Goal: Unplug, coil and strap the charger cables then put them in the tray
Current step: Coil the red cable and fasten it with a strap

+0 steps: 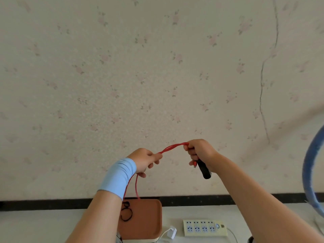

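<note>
Head view, nearest first: what is on the counter?
– A brown tray [145, 218] runs from the near edge almost to the back edge. A strapped-looking black cable [126, 213] lies in its left part. Just right of the tray, near the front edge, sit a white plug [172, 232] and a strip [204, 228] with nothing plugged in.
– And the hands?
– Both are raised above the tray. The left hand [145, 161] has its fingers curled round the red cable [172, 147], with loops hanging down toward the tray. The right hand [199, 154] grips the other end of the strands, along with a black piece [204, 170]; I can't tell what that is.
– Why hold it so?
– Probably to keep the strands taut and even while coiling, and over the tray for a short drop afterwards.
– Any writing?
– None legible, not on the strip either. Behind is only flowered wallpaper.
</note>
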The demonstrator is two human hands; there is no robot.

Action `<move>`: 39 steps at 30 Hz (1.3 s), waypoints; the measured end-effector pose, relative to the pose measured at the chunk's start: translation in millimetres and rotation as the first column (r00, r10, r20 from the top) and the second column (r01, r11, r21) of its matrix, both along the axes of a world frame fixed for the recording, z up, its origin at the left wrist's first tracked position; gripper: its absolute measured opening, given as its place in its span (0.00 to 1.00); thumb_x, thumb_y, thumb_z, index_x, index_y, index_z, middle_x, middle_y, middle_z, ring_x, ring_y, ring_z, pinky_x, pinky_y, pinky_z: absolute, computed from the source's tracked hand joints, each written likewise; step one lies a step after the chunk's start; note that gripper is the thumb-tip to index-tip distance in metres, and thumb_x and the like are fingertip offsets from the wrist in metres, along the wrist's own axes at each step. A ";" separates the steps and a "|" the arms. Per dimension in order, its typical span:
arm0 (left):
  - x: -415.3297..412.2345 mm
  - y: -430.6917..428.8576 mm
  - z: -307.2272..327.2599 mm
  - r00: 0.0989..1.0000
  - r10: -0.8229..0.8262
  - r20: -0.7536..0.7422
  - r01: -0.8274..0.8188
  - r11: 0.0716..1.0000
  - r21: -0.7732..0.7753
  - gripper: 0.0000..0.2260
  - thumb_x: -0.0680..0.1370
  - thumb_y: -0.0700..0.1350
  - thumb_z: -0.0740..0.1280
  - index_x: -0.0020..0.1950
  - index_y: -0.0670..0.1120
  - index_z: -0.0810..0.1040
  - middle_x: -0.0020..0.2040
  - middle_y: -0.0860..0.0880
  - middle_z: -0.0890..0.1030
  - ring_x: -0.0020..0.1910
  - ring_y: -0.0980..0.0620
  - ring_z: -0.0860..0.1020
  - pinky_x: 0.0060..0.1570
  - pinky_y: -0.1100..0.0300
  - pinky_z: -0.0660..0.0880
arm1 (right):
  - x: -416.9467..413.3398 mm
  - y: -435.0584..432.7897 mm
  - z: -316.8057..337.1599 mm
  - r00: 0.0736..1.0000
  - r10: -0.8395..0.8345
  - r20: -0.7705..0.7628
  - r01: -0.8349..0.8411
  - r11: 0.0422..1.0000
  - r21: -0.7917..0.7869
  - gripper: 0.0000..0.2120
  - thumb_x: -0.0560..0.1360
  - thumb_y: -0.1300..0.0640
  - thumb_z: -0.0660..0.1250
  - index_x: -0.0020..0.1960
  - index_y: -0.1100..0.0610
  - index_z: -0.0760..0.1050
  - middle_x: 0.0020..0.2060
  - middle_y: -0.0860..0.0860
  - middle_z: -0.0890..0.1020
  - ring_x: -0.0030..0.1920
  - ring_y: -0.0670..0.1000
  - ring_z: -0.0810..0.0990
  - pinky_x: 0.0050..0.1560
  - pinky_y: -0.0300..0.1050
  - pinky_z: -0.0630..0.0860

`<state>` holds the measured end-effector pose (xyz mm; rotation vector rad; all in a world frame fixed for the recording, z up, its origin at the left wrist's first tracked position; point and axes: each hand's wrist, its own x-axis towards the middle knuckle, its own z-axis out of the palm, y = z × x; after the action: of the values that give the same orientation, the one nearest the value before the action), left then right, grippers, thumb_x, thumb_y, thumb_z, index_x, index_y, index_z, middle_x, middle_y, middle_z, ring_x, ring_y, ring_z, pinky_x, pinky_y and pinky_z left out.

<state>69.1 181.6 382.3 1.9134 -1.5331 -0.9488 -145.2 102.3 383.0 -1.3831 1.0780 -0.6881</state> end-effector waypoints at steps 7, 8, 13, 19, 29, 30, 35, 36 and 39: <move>-5.0 -0.9 14.7 0.742 0.108 -0.661 -0.242 0.964 -0.114 0.11 0.80 0.51 0.66 0.43 0.44 0.75 0.28 0.53 0.60 0.22 0.57 0.57 0.24 0.65 0.56 | 3.8 10.0 -3.3 0.984 0.128 -0.125 -0.130 0.992 -0.008 0.07 0.76 0.60 0.62 0.44 0.60 0.78 0.26 0.48 0.66 0.25 0.48 0.62 0.31 0.45 0.67; -6.6 -1.1 17.8 0.688 0.114 -0.716 -0.268 0.958 -0.104 0.12 0.80 0.51 0.65 0.43 0.43 0.76 0.27 0.54 0.59 0.22 0.58 0.56 0.23 0.66 0.54 | 6.4 15.1 -5.6 0.965 0.191 -0.179 -0.197 0.980 -0.016 0.08 0.76 0.57 0.65 0.47 0.61 0.79 0.27 0.48 0.68 0.25 0.48 0.63 0.31 0.45 0.68; -16.2 -3.1 20.2 0.410 0.127 -0.903 -0.320 0.947 -0.012 0.16 0.80 0.54 0.64 0.42 0.42 0.77 0.24 0.54 0.60 0.20 0.58 0.56 0.19 0.66 0.53 | 25.1 40.5 -7.5 0.888 0.303 -0.346 -0.373 0.915 -0.156 0.26 0.70 0.36 0.75 0.62 0.47 0.80 0.33 0.48 0.74 0.28 0.46 0.72 0.32 0.44 0.75; -25.7 -0.8 22.6 0.330 0.118 -0.936 -0.276 0.961 0.024 0.16 0.81 0.53 0.63 0.41 0.42 0.77 0.25 0.54 0.60 0.21 0.59 0.57 0.17 0.67 0.54 | 32.1 51.6 -8.6 0.860 0.333 -0.387 -0.437 0.873 -0.219 0.11 0.71 0.42 0.76 0.47 0.47 0.82 0.33 0.49 0.73 0.28 0.46 0.72 0.33 0.41 0.75; -2.4 -1.2 19.2 0.909 0.413 0.058 -0.325 0.789 -0.521 0.22 0.80 0.55 0.63 0.37 0.38 0.79 0.29 0.45 0.75 0.31 0.47 0.72 0.32 0.59 0.67 | 23.4 49.2 -4.0 0.636 0.505 -0.584 -0.636 0.771 -0.026 0.14 0.78 0.46 0.64 0.42 0.55 0.78 0.42 0.53 0.86 0.31 0.47 0.71 0.40 0.45 0.76; 0.0 -1.6 18.3 0.914 0.401 0.058 -0.313 0.790 -0.528 0.22 0.80 0.55 0.63 0.36 0.39 0.79 0.29 0.45 0.76 0.31 0.46 0.73 0.33 0.59 0.67 | 21.1 48.0 -1.2 0.629 0.515 -0.581 -0.642 0.767 -0.016 0.14 0.78 0.46 0.64 0.41 0.55 0.76 0.40 0.54 0.85 0.30 0.47 0.71 0.40 0.45 0.76; 12.4 -2.4 17.4 0.931 0.358 -0.068 -0.333 0.763 -0.554 0.10 0.78 0.51 0.68 0.43 0.46 0.81 0.36 0.49 0.80 0.34 0.51 0.76 0.38 0.60 0.72 | 6.1 42.3 9.8 0.610 0.568 -0.552 -0.659 0.751 0.045 0.09 0.78 0.52 0.65 0.44 0.58 0.76 0.33 0.49 0.79 0.27 0.46 0.68 0.39 0.45 0.74; 12.9 -3.6 16.8 0.919 0.336 -0.207 -0.394 0.750 -0.532 0.07 0.78 0.48 0.68 0.47 0.46 0.81 0.36 0.48 0.79 0.32 0.51 0.74 0.38 0.59 0.73 | 3.9 41.0 10.2 0.640 0.577 -0.507 -0.649 0.759 0.045 0.08 0.78 0.53 0.65 0.45 0.58 0.74 0.38 0.50 0.83 0.27 0.47 0.67 0.38 0.45 0.74; 10.8 -9.6 13.1 0.728 0.302 -0.615 -0.589 0.735 -0.336 0.16 0.77 0.43 0.70 0.64 0.42 0.73 0.50 0.43 0.79 0.36 0.50 0.78 0.42 0.55 0.79 | -1.9 37.0 12.5 0.787 0.537 -0.303 -0.563 0.827 0.003 0.07 0.81 0.56 0.61 0.46 0.58 0.72 0.50 0.53 0.87 0.28 0.48 0.64 0.37 0.43 0.74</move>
<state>80.0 172.0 395.4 1.3776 -0.7954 -0.6563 -147.1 139.2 395.5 -1.8116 0.8006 -0.0959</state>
